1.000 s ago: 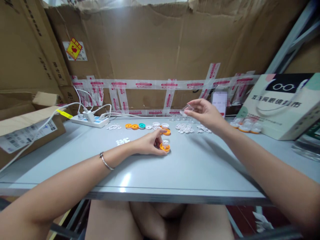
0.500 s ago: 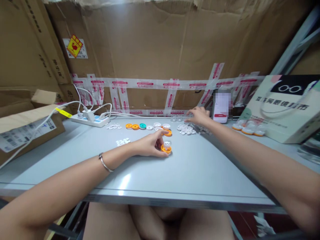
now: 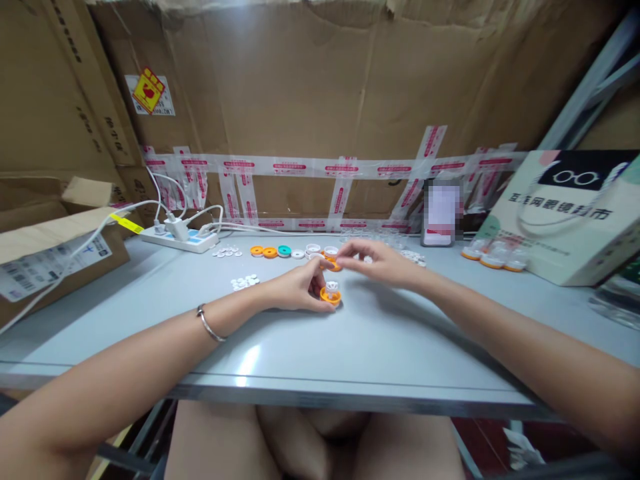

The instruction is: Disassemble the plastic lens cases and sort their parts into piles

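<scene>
My left hand (image 3: 299, 285) rests on the table with thumb and fingers curled round the left side of an orange round cap (image 3: 330, 300). A small white plastic insert (image 3: 332, 287) stands upright in that cap. My right hand (image 3: 379, 262) hovers just behind and to the right of it, thumb and fingertips pinched together; whatever is between them is too small or clear to make out. Behind my hands lies a row of caps: orange caps (image 3: 270, 253), a teal cap (image 3: 285, 251) and white caps (image 3: 313, 249). My right hand partly covers a pile of white pieces.
Small white discs (image 3: 245, 283) lie left of my left hand. A power strip (image 3: 180, 239) with cables and an opened carton (image 3: 60, 253) stand at left. Clear pieces (image 3: 400, 238), a phone (image 3: 442, 213), clear-topped orange caps (image 3: 495, 259) and a paper bag (image 3: 565, 227) are at right.
My right hand has come left and nearer to me from the clear pieces at the back, its fingers now by the orange caps. My left hand stays at the same cap.
</scene>
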`<act>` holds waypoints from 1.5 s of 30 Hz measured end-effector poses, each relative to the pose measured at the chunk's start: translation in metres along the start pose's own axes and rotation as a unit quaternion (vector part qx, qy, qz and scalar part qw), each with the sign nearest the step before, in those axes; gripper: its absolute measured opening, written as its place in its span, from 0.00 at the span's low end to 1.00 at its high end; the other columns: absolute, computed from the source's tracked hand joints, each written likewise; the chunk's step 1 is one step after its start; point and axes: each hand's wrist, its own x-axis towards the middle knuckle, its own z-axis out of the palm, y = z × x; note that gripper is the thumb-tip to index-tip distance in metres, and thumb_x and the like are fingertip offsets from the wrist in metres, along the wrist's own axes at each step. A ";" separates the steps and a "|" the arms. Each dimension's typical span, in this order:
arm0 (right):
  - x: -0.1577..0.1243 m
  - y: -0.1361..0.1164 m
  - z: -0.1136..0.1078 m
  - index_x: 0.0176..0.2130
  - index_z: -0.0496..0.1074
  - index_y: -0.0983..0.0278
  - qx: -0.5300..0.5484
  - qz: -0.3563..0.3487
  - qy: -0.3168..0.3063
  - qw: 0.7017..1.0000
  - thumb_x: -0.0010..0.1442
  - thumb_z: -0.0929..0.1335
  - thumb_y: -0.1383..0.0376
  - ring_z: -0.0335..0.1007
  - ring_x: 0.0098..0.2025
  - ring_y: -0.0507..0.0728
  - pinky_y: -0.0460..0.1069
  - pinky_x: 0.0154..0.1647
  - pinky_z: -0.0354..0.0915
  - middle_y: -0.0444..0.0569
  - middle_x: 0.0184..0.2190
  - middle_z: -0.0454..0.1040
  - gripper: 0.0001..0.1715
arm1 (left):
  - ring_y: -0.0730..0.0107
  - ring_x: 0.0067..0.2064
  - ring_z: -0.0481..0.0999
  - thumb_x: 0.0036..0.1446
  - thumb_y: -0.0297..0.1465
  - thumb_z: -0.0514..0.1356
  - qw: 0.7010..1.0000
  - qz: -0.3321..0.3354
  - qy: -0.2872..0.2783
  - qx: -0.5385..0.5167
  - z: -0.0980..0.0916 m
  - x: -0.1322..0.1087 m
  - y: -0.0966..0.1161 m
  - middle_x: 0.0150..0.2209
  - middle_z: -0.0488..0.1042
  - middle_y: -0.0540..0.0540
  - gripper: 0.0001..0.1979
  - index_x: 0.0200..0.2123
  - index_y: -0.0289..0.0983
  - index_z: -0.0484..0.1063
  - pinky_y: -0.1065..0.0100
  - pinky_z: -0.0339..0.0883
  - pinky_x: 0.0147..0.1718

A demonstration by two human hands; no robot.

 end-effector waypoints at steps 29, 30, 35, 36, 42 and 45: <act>-0.029 -0.022 0.046 0.39 0.67 0.61 0.108 -0.069 0.145 0.981 0.59 0.61 0.65 0.66 0.33 0.53 0.51 0.38 0.63 0.46 0.34 0.71 0.09 | 0.73 0.29 0.65 0.44 0.34 0.64 1.000 0.002 0.010 -0.001 0.004 0.002 0.009 0.29 0.63 0.52 0.23 0.43 0.37 0.59 0.72 0.60 0.26; -0.028 -0.022 0.045 0.41 0.67 0.61 0.150 -0.060 0.147 0.976 0.60 0.61 0.63 0.66 0.31 0.52 0.50 0.36 0.63 0.46 0.34 0.71 0.09 | 0.73 0.29 0.64 0.43 0.36 0.65 1.000 0.004 0.002 0.002 0.002 0.002 0.009 0.29 0.63 0.52 0.25 0.43 0.37 0.60 0.72 0.60 0.26; -0.025 -0.023 0.042 0.38 0.62 0.61 0.340 -0.039 0.159 0.926 0.54 0.68 0.59 0.65 0.24 0.49 0.46 0.26 0.63 0.39 0.22 0.69 0.14 | 0.69 0.36 0.68 0.42 0.39 0.67 0.999 0.022 0.032 -0.007 -0.003 0.002 0.016 0.35 0.68 0.47 0.24 0.42 0.37 0.65 0.69 0.63 0.32; -0.025 -0.023 0.041 0.36 0.61 0.60 0.365 -0.038 0.164 0.916 0.52 0.69 0.59 0.65 0.23 0.49 0.46 0.25 0.63 0.38 0.21 0.69 0.15 | 0.67 0.38 0.68 0.45 0.40 0.65 0.997 0.039 0.062 -0.022 -0.003 0.002 0.018 0.38 0.68 0.45 0.23 0.43 0.36 0.66 0.67 0.64 0.35; -0.023 -0.027 0.038 0.32 0.59 0.61 0.427 -0.046 0.163 0.888 0.48 0.72 0.58 0.69 0.23 0.48 0.47 0.30 0.66 0.37 0.21 0.72 0.19 | 0.65 0.42 0.71 0.55 0.36 0.58 0.970 0.136 0.177 -0.100 0.000 0.003 0.026 0.39 0.71 0.43 0.12 0.39 0.36 0.73 0.63 0.67 0.40; -0.024 -0.030 0.038 0.32 0.59 0.61 0.429 -0.034 0.149 0.890 0.47 0.73 0.59 0.72 0.25 0.50 0.49 0.32 0.67 0.37 0.22 0.74 0.19 | 0.67 0.40 0.72 0.54 0.33 0.60 0.959 0.145 0.194 -0.145 0.002 0.002 0.026 0.39 0.70 0.44 0.09 0.38 0.37 0.74 0.65 0.70 0.37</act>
